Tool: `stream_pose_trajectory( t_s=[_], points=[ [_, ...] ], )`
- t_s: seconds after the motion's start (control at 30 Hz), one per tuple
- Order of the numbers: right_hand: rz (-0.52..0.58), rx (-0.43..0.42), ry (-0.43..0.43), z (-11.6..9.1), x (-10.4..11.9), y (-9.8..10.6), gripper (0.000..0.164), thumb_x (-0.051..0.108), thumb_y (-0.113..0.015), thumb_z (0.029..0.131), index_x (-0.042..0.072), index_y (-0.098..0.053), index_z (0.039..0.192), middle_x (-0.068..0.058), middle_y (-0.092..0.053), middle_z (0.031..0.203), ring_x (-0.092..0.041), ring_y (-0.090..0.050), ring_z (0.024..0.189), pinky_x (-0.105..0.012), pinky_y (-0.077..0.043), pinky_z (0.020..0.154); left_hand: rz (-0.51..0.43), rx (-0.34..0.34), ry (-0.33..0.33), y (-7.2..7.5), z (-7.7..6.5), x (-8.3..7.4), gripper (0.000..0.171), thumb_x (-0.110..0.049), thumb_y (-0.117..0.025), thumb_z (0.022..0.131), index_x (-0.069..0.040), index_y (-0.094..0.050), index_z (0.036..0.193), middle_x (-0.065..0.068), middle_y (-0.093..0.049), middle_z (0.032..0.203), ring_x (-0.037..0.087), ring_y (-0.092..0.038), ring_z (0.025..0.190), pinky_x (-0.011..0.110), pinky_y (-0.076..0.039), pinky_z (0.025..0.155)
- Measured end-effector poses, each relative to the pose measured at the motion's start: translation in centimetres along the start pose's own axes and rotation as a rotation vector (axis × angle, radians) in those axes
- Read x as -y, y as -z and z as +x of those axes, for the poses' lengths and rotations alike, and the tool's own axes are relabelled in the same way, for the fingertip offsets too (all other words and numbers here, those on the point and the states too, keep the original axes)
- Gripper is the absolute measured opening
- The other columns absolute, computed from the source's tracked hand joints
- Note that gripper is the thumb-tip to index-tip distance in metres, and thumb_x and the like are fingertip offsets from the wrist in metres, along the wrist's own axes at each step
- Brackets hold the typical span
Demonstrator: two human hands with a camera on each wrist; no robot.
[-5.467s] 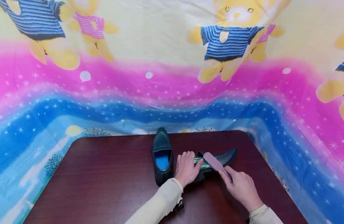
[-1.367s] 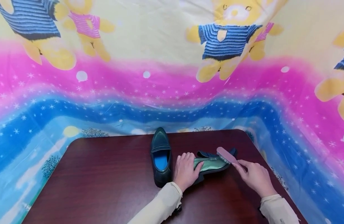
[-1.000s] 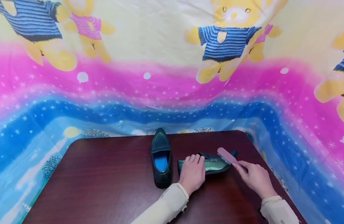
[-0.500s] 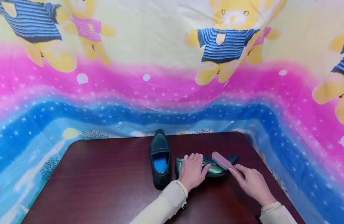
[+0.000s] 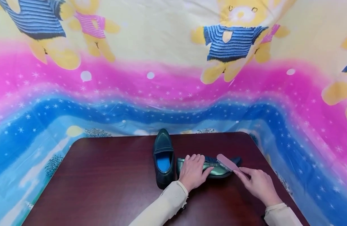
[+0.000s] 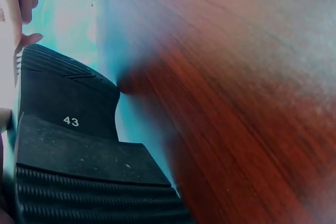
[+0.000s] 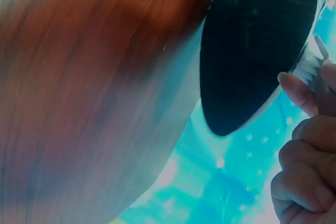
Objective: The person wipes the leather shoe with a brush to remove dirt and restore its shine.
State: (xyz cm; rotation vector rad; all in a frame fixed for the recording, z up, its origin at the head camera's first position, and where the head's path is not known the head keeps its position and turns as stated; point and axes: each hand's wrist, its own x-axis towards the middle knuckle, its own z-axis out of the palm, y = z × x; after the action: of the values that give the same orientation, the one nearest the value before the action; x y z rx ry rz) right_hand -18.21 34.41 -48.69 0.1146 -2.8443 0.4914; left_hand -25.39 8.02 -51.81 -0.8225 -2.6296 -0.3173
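Observation:
A dark green loafer [image 5: 218, 171] is held with its toe to the right. My left hand [image 5: 193, 172] grips its rear half, fingers over the top and thumb on the near side. In the left wrist view, its black sole [image 6: 68, 98] shows, marked 43; the right wrist view shows the front of the sole [image 7: 257, 51]. My right hand [image 5: 259, 185] holds a pink-backed brush [image 5: 227, 162] by its handle. The pale bristles touch the loafer's upper between strap and toe. The matching loafer [image 5: 163, 142] stands upright to the left, blue insole showing.
The dark reddish-brown wooden table [image 5: 105, 175] has rounded far corners. Behind it and along its sides hangs a patterned cloth [image 5: 173, 84] with bears and snowflakes. The standing loafer's toe reaches the table's far edge.
Since the oldest frame, the brush has moved from the loafer's opening towards its toe. My left hand has shifted forward from the heel along the loafer. The standing loafer has stayed put.

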Motion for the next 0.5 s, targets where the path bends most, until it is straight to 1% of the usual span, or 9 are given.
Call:
stream_pose_trajectory(
  t_s=[0.1,0.2,0.3,0.37,0.4,0.43,0.5],
  points=[
    [-0.012,0.007,-0.031,0.6,-1.4,0.3,0.038,0.041,-0.07,0.099,0.011,-0.078,0.121,0.009,-0.043,0.046,-0.011,-0.032,0.04,-0.029,-0.028,0.046,0.009,-0.013,0.001,0.0,-0.1,0.0,0.045,-0.065,-0.043,0.104,-0.023,-0.05,0.09,-0.008,-0.046,0.08,0.008,-0.04,0.074,0.027,-0.028,0.07],
    [-0.027,0.033,-0.087,1.1,-3.1,0.6,0.045,0.044,-0.065,0.101,0.006,-0.075,0.124,0.005,-0.044,0.046,-0.015,-0.035,0.042,-0.031,-0.029,0.047,0.013,-0.001,-0.004,0.0,-0.2,-0.1,0.045,-0.065,-0.042,0.104,-0.023,-0.049,0.089,-0.009,-0.045,0.079,0.008,-0.038,0.073,0.027,-0.027,0.07],
    [-0.041,0.076,-0.147,1.4,-4.5,0.8,0.053,0.048,-0.06,0.103,0.003,-0.072,0.128,0.001,-0.045,0.046,-0.018,-0.037,0.046,-0.033,-0.03,0.048,0.021,0.024,-0.021,-0.1,-0.5,-0.3,0.046,-0.065,-0.04,0.105,-0.023,-0.048,0.09,-0.009,-0.045,0.08,0.008,-0.036,0.073,0.028,-0.026,0.07],
    [-0.038,0.104,-0.177,1.5,-5.0,0.9,0.058,0.051,-0.057,0.104,0.0,-0.07,0.13,-0.001,-0.047,0.048,-0.02,-0.041,0.049,-0.035,-0.032,0.049,0.027,0.032,-0.033,-0.1,-0.6,-0.4,0.046,-0.065,-0.038,0.105,-0.023,-0.048,0.09,-0.009,-0.044,0.08,0.008,-0.035,0.073,0.027,-0.026,0.07],
    [-0.04,0.105,-0.179,1.6,-5.1,1.0,0.06,0.053,-0.056,0.104,0.0,-0.07,0.13,-0.002,-0.052,0.051,-0.022,-0.047,0.053,-0.037,-0.037,0.051,0.029,0.033,-0.039,-0.1,-0.7,-0.4,0.046,-0.065,-0.037,0.105,-0.023,-0.047,0.09,-0.009,-0.044,0.08,0.009,-0.035,0.072,0.027,-0.026,0.069],
    [-0.036,0.106,-0.182,1.5,-5.1,1.0,0.061,0.053,-0.056,0.104,0.0,-0.07,0.13,-0.002,-0.054,0.053,-0.023,-0.051,0.055,-0.039,-0.041,0.052,0.031,0.036,-0.041,-0.1,-0.7,-0.5,0.046,-0.065,-0.036,0.106,-0.023,-0.047,0.09,-0.009,-0.043,0.08,0.009,-0.034,0.072,0.027,-0.026,0.07],
    [-0.023,0.091,-0.168,1.4,-4.8,1.0,0.061,0.053,-0.055,0.104,0.0,-0.07,0.129,-0.002,-0.056,0.055,-0.023,-0.055,0.058,-0.043,-0.045,0.057,0.033,0.034,-0.042,-0.1,-0.7,-0.4,0.047,-0.065,-0.036,0.106,-0.023,-0.046,0.089,-0.009,-0.041,0.079,0.009,-0.033,0.071,0.027,-0.025,0.069]
  ],
)
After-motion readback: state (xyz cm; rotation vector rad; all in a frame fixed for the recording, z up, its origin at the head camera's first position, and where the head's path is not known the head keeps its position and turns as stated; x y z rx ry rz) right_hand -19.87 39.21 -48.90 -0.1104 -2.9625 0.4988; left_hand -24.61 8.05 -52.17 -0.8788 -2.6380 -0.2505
